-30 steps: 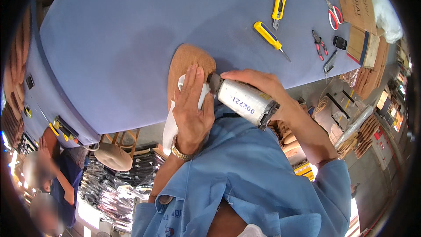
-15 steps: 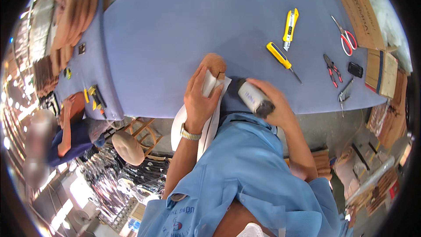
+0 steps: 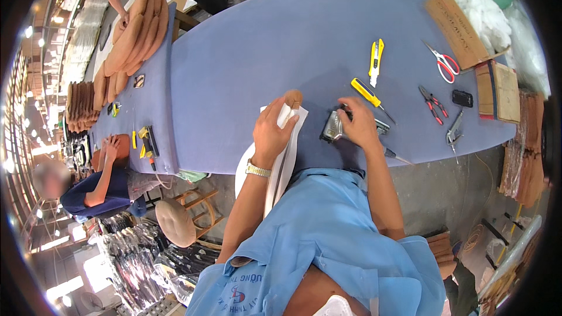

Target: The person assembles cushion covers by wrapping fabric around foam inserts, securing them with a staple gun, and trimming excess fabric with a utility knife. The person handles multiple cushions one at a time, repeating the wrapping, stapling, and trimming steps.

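My left hand (image 3: 271,134), with a watch at the wrist, is closed on a white fabric strip (image 3: 285,167) at the table's near edge. The strip has a dark line along it and hangs down beside my shirt. Past my fingertips shows the rounded end of a brown piece (image 3: 294,96), the rest hidden by hand and fabric. To the right, my right hand (image 3: 360,123) curls its fingers over a silver-and-black tool that looks like a staple gun (image 3: 332,127). The hand covers its middle; whether it rests on the table I cannot tell.
On the blue table (image 3: 246,52) lie a yellow utility knife (image 3: 376,61), a screwdriver (image 3: 366,92), scissors (image 3: 445,64), pliers (image 3: 432,105) and an air blow gun (image 3: 454,134). A carton (image 3: 453,26) holds white stuffing. Brown cushions (image 3: 140,29) are stacked left, near two other people.
The staple-gun-like tool has turned in my right hand, from its grey end face to its silver side. My left hand keeps its hold on the strip. The view has tilted to show more of the far side.
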Action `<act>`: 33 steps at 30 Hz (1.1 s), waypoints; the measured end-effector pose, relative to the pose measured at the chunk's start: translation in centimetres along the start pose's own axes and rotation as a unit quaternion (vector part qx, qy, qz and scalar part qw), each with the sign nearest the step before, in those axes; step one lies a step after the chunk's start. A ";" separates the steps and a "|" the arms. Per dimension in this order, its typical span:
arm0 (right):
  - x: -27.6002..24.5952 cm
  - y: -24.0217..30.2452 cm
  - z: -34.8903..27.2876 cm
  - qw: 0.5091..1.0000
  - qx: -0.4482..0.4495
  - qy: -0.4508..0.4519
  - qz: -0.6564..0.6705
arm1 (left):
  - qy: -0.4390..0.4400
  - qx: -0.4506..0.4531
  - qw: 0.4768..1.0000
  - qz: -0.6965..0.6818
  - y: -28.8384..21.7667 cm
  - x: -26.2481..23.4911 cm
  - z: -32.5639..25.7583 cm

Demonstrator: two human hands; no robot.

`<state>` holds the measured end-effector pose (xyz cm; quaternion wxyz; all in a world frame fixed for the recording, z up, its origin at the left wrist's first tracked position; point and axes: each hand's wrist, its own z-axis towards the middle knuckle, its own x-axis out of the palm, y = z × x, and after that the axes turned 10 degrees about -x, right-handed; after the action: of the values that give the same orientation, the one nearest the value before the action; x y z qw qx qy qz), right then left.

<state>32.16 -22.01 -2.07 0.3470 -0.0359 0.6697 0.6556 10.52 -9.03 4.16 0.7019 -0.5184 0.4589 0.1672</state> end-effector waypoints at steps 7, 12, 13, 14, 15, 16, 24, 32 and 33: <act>-2.1 -9.8 1.2 0.962 0.085 -0.060 -0.253 | -0.012 0.040 0.998 0.040 -0.8 0.1 -0.2; -2.2 -11.0 6.1 0.971 0.101 -0.115 -0.184 | 0.000 0.010 0.999 -0.031 1.0 -2.8 -1.7; -2.6 -13.2 7.4 0.968 0.055 -0.160 -0.186 | 0.000 0.005 0.998 -0.066 1.3 -3.6 -1.7; -3.0 -15.3 8.4 0.969 0.069 -0.189 -0.145 | 0.006 -0.016 0.995 -0.095 1.1 -4.3 -1.9; -3.7 -16.9 9.7 0.958 0.088 -0.192 -0.193 | 0.001 -0.028 0.995 -0.100 0.6 -4.6 -1.7; -4.8 -20.6 11.0 0.942 0.096 -0.199 -0.252 | -0.010 -0.018 0.992 -0.128 0.0 -4.7 -1.0; -4.8 -19.5 16.7 0.950 0.134 -0.006 -0.281 | 0.030 -0.173 0.940 -0.291 -0.3 -7.7 -4.5; -4.3 -0.7 16.1 0.977 -0.195 0.053 0.064 | 0.140 -0.304 0.762 -0.554 -3.5 -7.4 -4.4; -4.1 4.0 14.8 0.956 -0.289 0.043 0.018 | 0.165 -0.313 0.727 -0.589 -3.9 -7.3 -4.1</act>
<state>39.41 -9.76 4.86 0.2804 -0.1506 0.4664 0.8253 7.51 -12.44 12.21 0.3709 -0.8941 0.0915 -0.2337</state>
